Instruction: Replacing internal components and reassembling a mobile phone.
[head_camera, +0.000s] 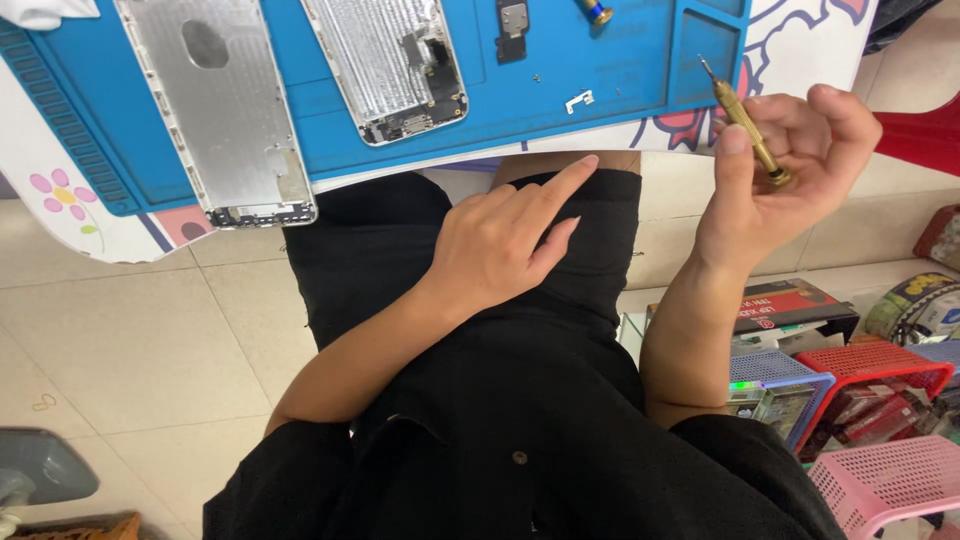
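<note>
My right hand (780, 170) holds a slim brass-coloured screwdriver (745, 125) at the table's near edge, tip pointing up toward the blue work mat (560, 60). My left hand (505, 240) rests over my lap in black clothing, index finger stretched toward the table edge, holding nothing. On the mat lie an opened phone body with its internal parts showing (390, 65), a bare silver back housing (225, 110) overhanging the mat's near edge, a small dark part (512, 28) and a tiny white bracket (579, 100).
The mat sits on a white table with flower prints (70, 215). A second gold-and-blue tool tip (597, 12) lies at the mat's far side. On the tiled floor at right stand red (880, 365), blue (790, 375) and pink (885, 485) baskets with boxes.
</note>
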